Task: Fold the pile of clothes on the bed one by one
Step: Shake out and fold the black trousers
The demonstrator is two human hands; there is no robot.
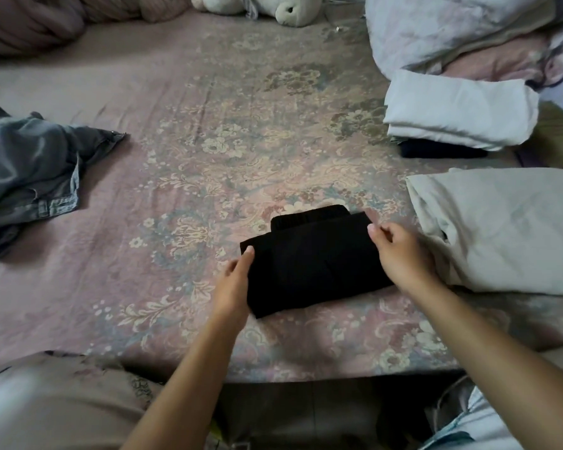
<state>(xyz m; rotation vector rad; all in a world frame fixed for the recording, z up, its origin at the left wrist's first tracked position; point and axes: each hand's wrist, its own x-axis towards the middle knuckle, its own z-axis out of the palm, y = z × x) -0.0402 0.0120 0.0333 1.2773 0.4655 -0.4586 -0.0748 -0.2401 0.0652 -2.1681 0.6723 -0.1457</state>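
With the folded black garment [312, 267] lying lower centre of frame, I'd keep my flat left hand [234, 284] bracing its left edge while my right hand [400, 251], fingers curled at its right corner, squares it.

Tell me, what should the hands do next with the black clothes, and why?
Probably lift the black clothes and set them by the white folded stack. They already look folded into a neat block, with the left hand and right hand at its two sides, while the grey jeans lie crumpled.
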